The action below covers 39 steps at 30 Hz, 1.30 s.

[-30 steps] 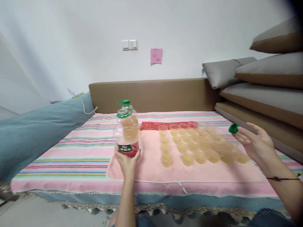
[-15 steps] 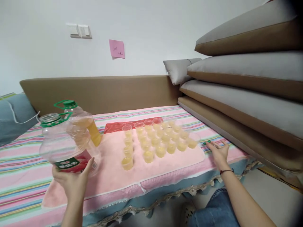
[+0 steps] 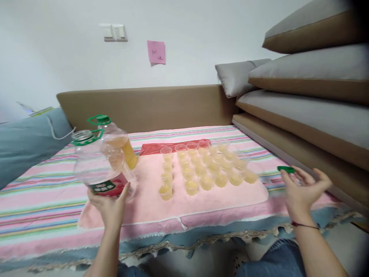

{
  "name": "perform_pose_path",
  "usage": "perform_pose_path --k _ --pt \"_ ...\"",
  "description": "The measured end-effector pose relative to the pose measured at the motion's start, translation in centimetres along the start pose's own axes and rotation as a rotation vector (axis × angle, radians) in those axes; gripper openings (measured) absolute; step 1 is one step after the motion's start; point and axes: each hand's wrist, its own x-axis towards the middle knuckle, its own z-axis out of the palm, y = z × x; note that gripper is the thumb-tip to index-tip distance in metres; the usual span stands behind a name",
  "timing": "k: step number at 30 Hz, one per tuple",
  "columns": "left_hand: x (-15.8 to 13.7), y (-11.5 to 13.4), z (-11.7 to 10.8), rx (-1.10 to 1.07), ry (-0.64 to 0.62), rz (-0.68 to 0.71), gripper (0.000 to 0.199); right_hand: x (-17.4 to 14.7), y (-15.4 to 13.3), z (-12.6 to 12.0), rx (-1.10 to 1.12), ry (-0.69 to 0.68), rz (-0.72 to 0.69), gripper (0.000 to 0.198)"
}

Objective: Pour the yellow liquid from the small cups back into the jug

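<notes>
The uncapped bottle [image 3: 96, 163], gripped low by the left hand [image 3: 111, 202] at lower left, likely awaits capping: the right hand [image 3: 301, 188] pinches the green cap [image 3: 286, 169] at right.

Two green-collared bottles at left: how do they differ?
The near bottle is uncapped, nearly empty and tilted in the left hand; the far bottle is capped, holds yellow liquid and no hand is on it. The near bottle shows a red label; none is visible on the far bottle. Both are clear plastic with green handle rings. The right hand holds a green cap.
</notes>
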Motion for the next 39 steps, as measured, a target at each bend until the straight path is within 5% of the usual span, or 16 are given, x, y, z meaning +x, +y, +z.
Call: perform_pose_path --k 4,8,12,16,20,25,29,34,39 --pt "-0.4 0.0 -0.5 -0.024 -0.053 0.003 0.122 -7.6 -7.1 3.6 0.185 -0.273 -0.084 0.076" --pt "-0.7 0.3 -0.8 0.009 -0.009 -0.016 0.111 -20.3 -12.3 7.8 0.359 -0.739 0.244 0.072" --pt "-0.6 0.6 -1.6 0.074 0.067 -0.038 0.105 -31.2 -13.7 10.6 0.371 -0.949 0.309 0.064" --pt "-0.4 0.3 -2.8 0.071 0.088 -0.090 0.103 -37.2 -12.5 14.1 0.281 -1.015 0.369 0.060" --pt "-0.5 0.1 -3.7 0.007 0.092 -0.115 0.105 -39.8 -10.4 19.6 0.251 -0.957 0.385 0.065" --pt "-0.8 -0.1 -4.0 0.024 0.074 -0.127 0.103 -40.6 -7.5 27.0 0.063 -0.910 0.205 0.068" --pt "-1.2 -0.6 -4.0 0.024 0.045 -0.116 0.102 -40.0 -5.2 30.7 -0.044 -0.906 0.158 0.069" --pt "-1.8 -0.6 -3.9 0.054 0.036 -0.119 0.104 -39.0 -4.3 31.8 -0.086 -0.913 0.137 0.065" --pt "-2.0 0.0 -3.9 0.049 -0.002 -0.138 0.107 -40.2 -8.1 27.5 0.069 -0.925 0.147 0.045"
